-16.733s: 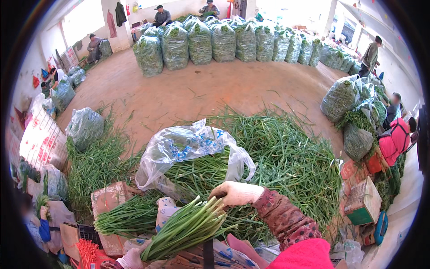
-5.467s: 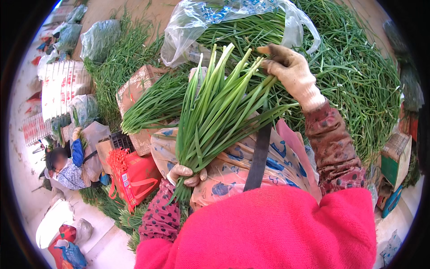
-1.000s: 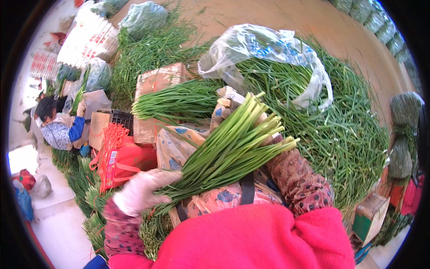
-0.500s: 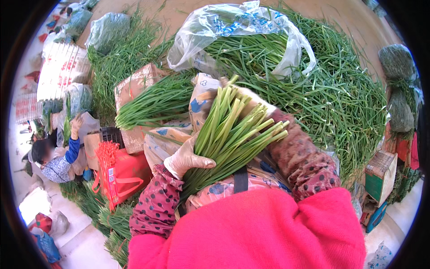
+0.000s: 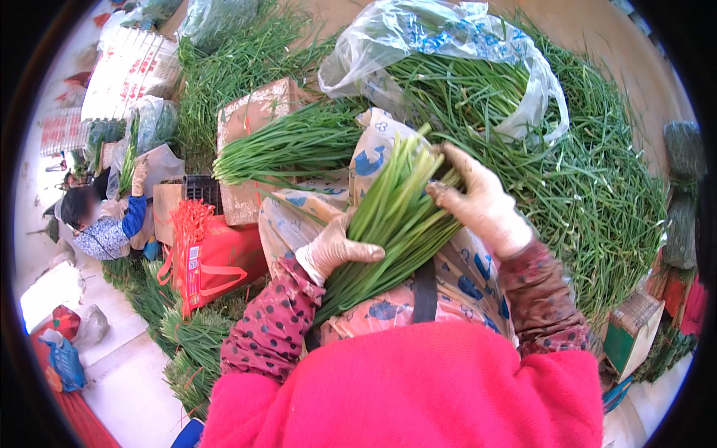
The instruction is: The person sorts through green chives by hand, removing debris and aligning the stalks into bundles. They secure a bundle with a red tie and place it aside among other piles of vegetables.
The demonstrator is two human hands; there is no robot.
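A thick bunch of green chives (image 5: 396, 216) lies slantwise across my lap, its pale cut ends toward the upper right. My left hand (image 5: 336, 250), in a thin whitish glove, is closed round the bunch from the left, thumb laid over the stems. At the stem ends my right hand (image 5: 482, 201), in a soiled glove, has its fingers and thumb curled about the ends; some ends are hidden behind it. Beneath is a patterned apron (image 5: 373, 153) with blue shapes. Another bunch of chives (image 5: 291, 142) rests on a brown box (image 5: 258, 108) ahead and left.
Loose chives (image 5: 567, 201) heap up ahead and right, with a clear plastic bag (image 5: 549, 97) open over part of them. A red bag (image 5: 216, 261) with red ties stands at left, beside tied bunches (image 5: 194, 340). Farther left a co-worker (image 5: 104, 224) sits. A wooden box (image 5: 631, 328) is at right.
My right hand has come round from behind the bunch to the right of its stem ends, gripping them. The left hand keeps its hold. The whole view has shifted a little.
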